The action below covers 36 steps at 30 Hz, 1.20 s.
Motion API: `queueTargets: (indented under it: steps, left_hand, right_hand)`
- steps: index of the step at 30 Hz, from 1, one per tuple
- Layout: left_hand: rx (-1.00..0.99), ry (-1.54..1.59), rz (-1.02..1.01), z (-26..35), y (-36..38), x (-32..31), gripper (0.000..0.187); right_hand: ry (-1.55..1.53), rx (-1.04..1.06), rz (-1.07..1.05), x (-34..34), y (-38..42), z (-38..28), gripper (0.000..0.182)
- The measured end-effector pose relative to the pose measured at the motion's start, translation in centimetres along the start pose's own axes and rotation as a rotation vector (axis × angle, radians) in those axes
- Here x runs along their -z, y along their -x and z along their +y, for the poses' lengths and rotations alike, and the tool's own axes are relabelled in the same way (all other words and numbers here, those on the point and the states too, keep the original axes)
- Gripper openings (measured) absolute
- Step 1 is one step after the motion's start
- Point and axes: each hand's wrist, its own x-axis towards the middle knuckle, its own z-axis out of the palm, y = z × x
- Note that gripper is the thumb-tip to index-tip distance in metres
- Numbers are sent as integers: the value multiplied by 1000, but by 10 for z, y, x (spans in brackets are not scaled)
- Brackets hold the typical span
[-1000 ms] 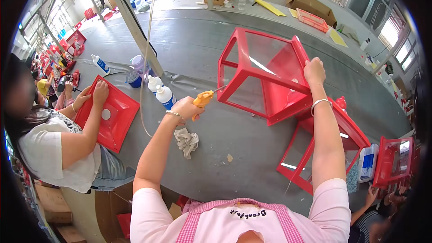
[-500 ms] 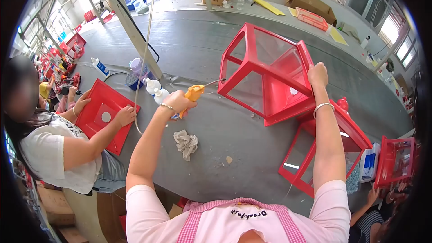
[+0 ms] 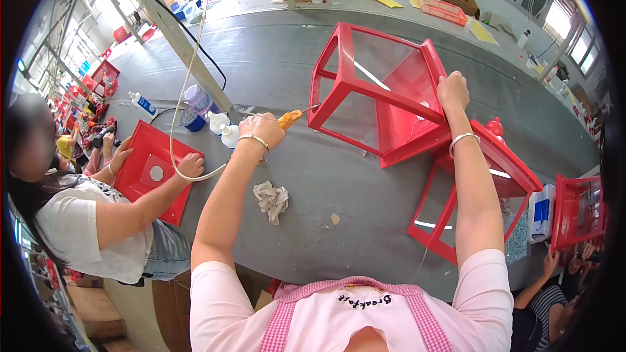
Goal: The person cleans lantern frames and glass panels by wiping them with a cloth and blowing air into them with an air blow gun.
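Observation:
My left hand (image 3: 265, 128) is wrapped round a yellow air gun (image 3: 290, 118), whose thin nozzle reaches the near left edge of a red frame box (image 3: 365, 94) with clear panels. At the box's right side, my right hand (image 3: 452, 91) grips its red rim. The box is tilted on the grey table, its wider red base toward the right. Below my right forearm stands a second red box (image 3: 443, 221) with clear panels, partly hidden by the arm. A crumpled grey cloth (image 3: 270, 202) lies nearer to me.
At the left a co-worker holds a red panel (image 3: 156, 173). White bottles (image 3: 220, 124) and a blue cup (image 3: 192, 119) stand by a metal post (image 3: 189, 39). A hose hangs near my left hand. Another person's hands are at a red box (image 3: 577, 212) far right.
My left hand has moved slightly right and up with the air gun, which is turned more sideways. The red box and my right hand have shifted slightly left and up in view.

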Motion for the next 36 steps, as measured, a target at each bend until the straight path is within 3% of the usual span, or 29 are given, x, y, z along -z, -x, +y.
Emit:
queueTargets:
  steps: [4, 7, 13, 19, 25, 29, 34, 36]
  left_hand:
    - [-53, -14, 125, -1, -9, -8, 40]
    - [-71, 311, -193, -15, -17, -10, 33]
    - [-19, 705, -392, -43, -1, -46, 30]
    - [-110, 622, -369, -56, 23, -93, 30]
    - [-107, 420, -449, -34, 60, -105, 43]
    - [-123, 312, -204, -11, 76, -140, 41]
    - [-227, 314, -155, 12, 92, -152, 44]
    - [-237, 398, 49, 19, 100, -157, 36]
  right_hand:
    - [-25, 22, -9, -1, -3, -2, 40]
    - [-10, 69, 3, -3, -5, -9, 34]
    - [-3, 371, 5, -16, -13, -41, 31]
    - [-32, 809, -23, -24, -16, -69, 24]
    - [-61, 973, 26, -31, -5, -71, 22]
    - [-85, 1033, 56, -30, 1, -74, 22]
    - [-123, 1050, 8, -31, 0, -75, 21]
    - [-129, 1058, 1, -33, -2, -73, 21]
